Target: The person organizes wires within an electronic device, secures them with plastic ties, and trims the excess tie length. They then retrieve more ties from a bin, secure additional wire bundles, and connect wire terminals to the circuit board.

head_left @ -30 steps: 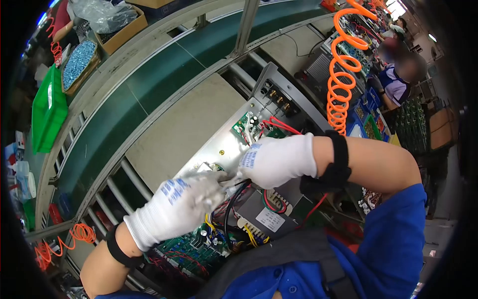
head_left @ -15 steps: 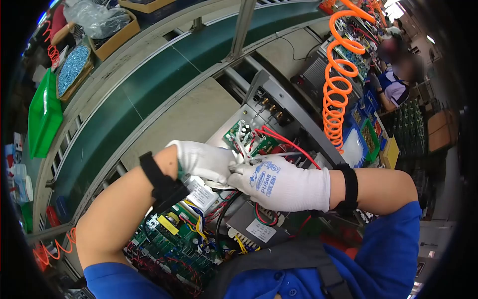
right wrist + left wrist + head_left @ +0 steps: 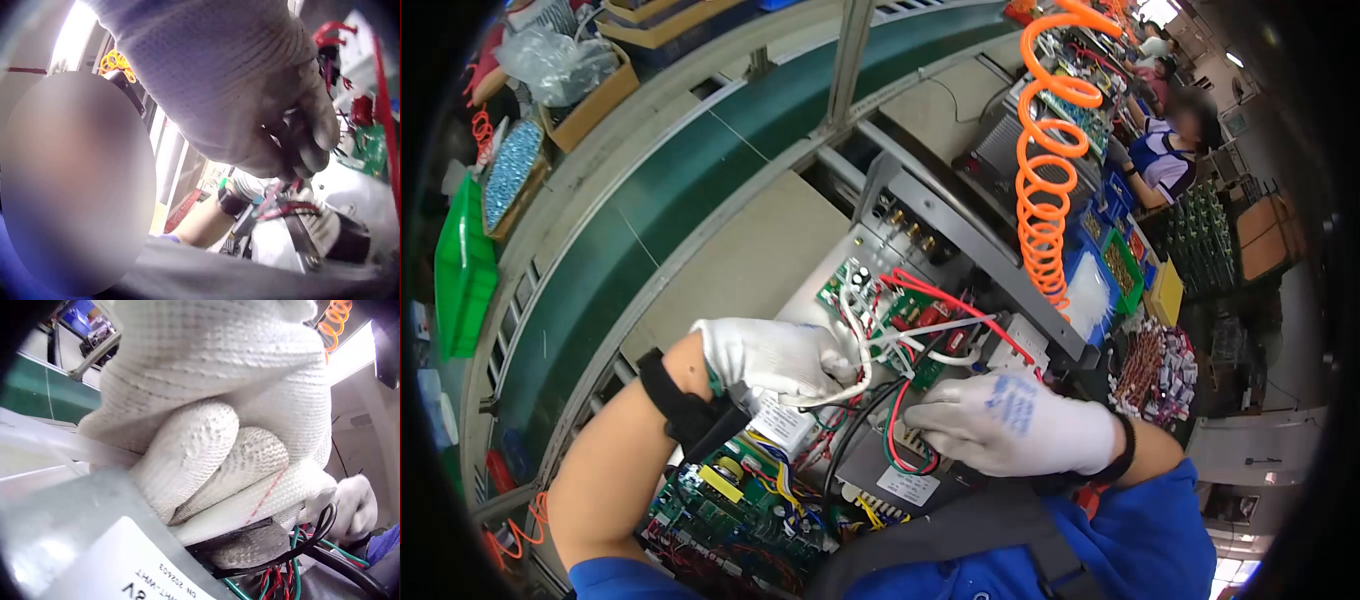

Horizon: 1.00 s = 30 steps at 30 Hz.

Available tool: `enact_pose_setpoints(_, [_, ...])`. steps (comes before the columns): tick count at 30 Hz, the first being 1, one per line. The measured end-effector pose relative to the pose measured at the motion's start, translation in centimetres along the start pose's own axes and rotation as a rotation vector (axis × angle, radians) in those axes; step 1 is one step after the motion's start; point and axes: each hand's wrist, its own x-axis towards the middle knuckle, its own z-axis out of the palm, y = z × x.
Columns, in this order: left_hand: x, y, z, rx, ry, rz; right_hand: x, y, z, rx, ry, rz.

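Observation:
In the head view, my gloved left hand [image 3: 775, 360] grips a white sleeved cable [image 3: 860, 378] that loops up over a green circuit board [image 3: 835, 290]. Seen from the left wrist, bent fingers close round the woven white sleeve [image 3: 265, 497]. A thin white cable tie [image 3: 950, 325] sticks out to the right from the cable bundle. My gloved right hand [image 3: 1015, 425] hovers with curled fingers over the transformer [image 3: 860, 450], fingertips right at a loop of red and green wires [image 3: 892, 440]. I cannot tell whether those fingers hold anything.
A grey metal panel [image 3: 990, 260] rises behind the boards. An orange coiled hose [image 3: 1045, 180] hangs at the right. Below my left hand lies a larger board [image 3: 730, 520] with many wires. Bins of parts [image 3: 1120, 270] stand at the right, beside another person [image 3: 1165, 165].
The right hand has drawn away from the left, rightward and down towards the transformer. The left hand came in from lower left and now holds the white cable. The cable tie has come into plain sight.

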Motion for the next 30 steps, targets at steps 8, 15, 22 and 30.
enact_pose_setpoints(8, [-0.1, -0.5, 0.2, 0.161, 0.093, 0.095, 1.8, -0.6, 0.6, 0.27, -0.024, 0.047])
enact_pose_setpoints(15, [0.0, -1.4, -0.1, 0.137, 0.043, 0.322, 3.1, -0.6, 1.3, 0.109, 0.127, 0.072])
enact_pose_setpoints(22, [-0.1, -1.1, 0.1, -0.066, 0.032, -0.041, 3.5, 0.8, 1.6, 0.164, 0.147, 0.041])
enact_pose_setpoints(30, [-0.3, 0.4, 0.6, -0.404, 0.067, -0.185, 3.9, 0.0, 1.6, 0.042, 0.118, 0.072])
